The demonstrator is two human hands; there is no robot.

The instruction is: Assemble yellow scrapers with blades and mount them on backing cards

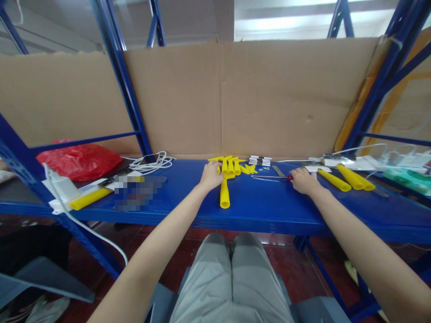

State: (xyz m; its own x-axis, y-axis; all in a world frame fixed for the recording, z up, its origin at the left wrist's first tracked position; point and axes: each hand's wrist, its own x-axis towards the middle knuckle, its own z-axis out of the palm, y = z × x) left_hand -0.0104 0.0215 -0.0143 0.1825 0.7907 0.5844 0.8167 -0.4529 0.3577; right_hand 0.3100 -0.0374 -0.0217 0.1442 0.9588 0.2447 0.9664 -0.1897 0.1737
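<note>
My left hand (211, 176) rests at the left edge of a group of yellow plastic tubes (230, 168), fingers curled against a yellow piece there. Just in front of it lies another yellow tube (224, 195) with its open end toward me and a crosspiece at its far end. My right hand (303, 180) is closed on the red handle of a screwdriver (274, 178), whose metal shaft points left along the table. Small flat yellow pieces (248, 169) lie between the two hands. The fingertips of both hands are partly hidden.
Behind the blue table (262, 204) stands a cardboard panel (269, 98). Banded white strips (260, 160) lie at the back. More yellow tubes (352, 177) are at right. At left are a red plastic bag (79, 159), a coiled white cable (155, 162) and a yellow tube (90, 198).
</note>
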